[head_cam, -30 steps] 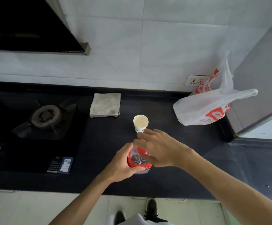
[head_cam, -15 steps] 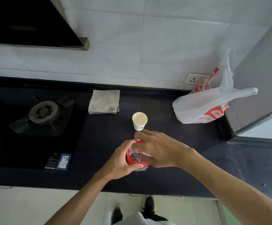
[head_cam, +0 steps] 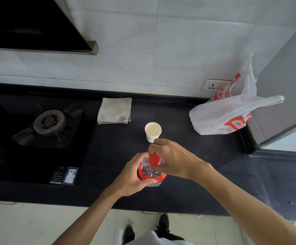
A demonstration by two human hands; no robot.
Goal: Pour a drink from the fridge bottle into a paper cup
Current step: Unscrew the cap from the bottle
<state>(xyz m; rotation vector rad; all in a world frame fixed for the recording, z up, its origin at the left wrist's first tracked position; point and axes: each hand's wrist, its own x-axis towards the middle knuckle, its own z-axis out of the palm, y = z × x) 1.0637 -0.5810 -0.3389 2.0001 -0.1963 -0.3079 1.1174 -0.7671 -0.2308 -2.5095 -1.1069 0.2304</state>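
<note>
Fingers (head_cam: 158,142) of right hand (head_cam: 174,159): pinched on red cap (head_cam: 154,159), held at the bottle (head_cam: 151,171) mouth (seated or lifted, cannot tell). Left hand (head_cam: 132,175): wrapped around bottle, upright on black counter (head_cam: 188,191). Paper cup (head_cam: 153,131): standing just beyond, holding pale liquid.

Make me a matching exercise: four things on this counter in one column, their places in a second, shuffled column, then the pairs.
Things:
1. paper cup
2. folded cloth
3. plastic bag
4. bottle

Places:
A. in the right corner, under the wall socket
B. gripped by the left hand
C. beside the gas burner, near the wall
D. just beyond the right hand

Pairs: 1-D, 2-C, 3-A, 4-B
</note>
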